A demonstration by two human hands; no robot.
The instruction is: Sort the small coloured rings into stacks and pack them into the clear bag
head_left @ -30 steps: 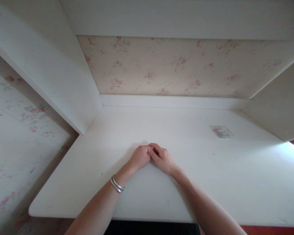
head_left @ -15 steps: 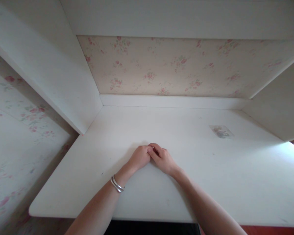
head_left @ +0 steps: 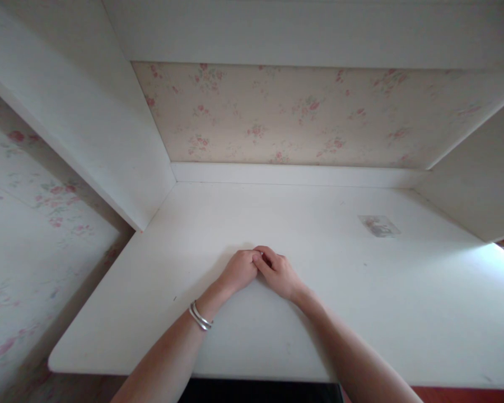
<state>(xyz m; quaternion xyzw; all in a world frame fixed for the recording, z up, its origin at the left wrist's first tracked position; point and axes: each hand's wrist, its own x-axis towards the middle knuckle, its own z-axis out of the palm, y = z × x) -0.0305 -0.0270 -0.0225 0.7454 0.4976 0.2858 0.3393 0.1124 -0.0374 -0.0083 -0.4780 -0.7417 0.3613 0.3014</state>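
While both forearms reach in over the front edge of the white counter [head_left: 252,341], the left hand [head_left: 240,266] and the right hand [head_left: 280,275] meet above its middle, touching each other and apparently resting on the surface. The left hand is bent inward, its fingertips hidden, so how tightly it is curled cannot be told. The right hand is loosely folded, its fingers and thumb lapping over the left one's fingers, with a small dark gap beside the thumb. No object shows in either grasp, though something small between them could be hidden

As for progress, no handling of an object shows as under way, and the view does not settle whether it is finished or yet to begin. A flat translucent sheet [head_left: 379,226], perhaps a sticker, lies untouched toward the back right of the counter, well apart from both hands. Silver bangles [head_left: 204,324] circle the left wrist. Behind, a low white ledge [head_left: 298,174] runs below rose-patterned wallpaper [head_left: 277,112], between white side panels
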